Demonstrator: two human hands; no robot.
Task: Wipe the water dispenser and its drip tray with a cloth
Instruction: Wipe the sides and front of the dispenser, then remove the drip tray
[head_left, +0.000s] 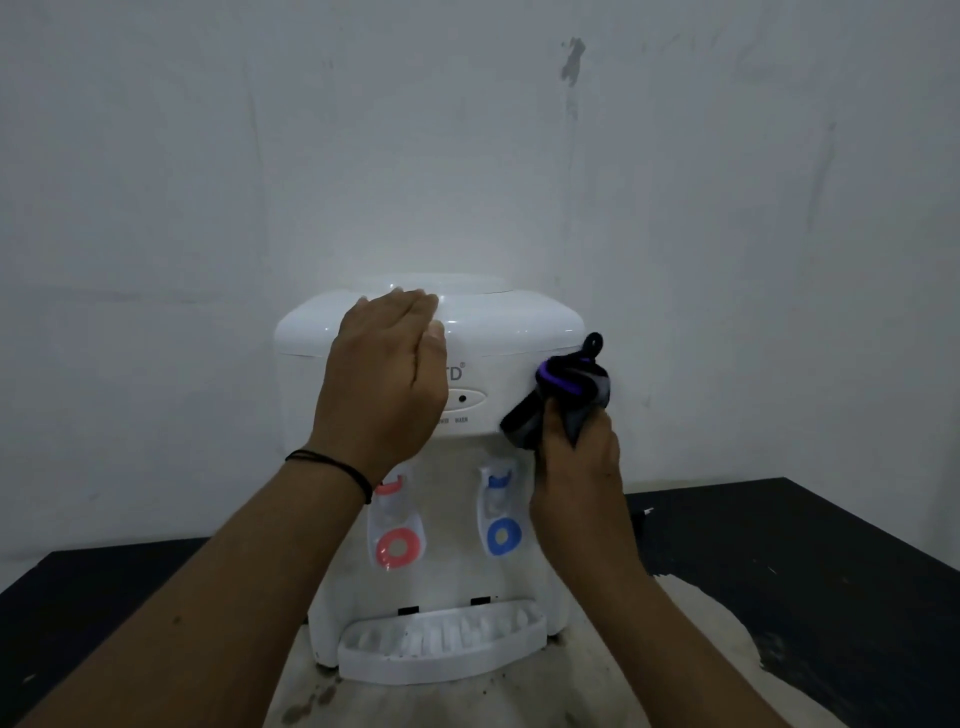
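Note:
A white tabletop water dispenser (511, 332) stands in front of me against the wall. It has a red tap (397, 545), a blue tap (503, 535) and a white slatted drip tray (441, 647) at its foot. My left hand (387, 379) lies flat with straight fingers on the dispenser's top front edge. My right hand (576, 467) grips a bunched black, grey and purple cloth (569, 387) and holds it against the upper right corner of the front panel.
The dispenser stands on a black table (831, 561), on a pale stained mat (691, 623). A marked white wall (467, 156) rises close behind. A small white object (648, 511) lies on the table to the right.

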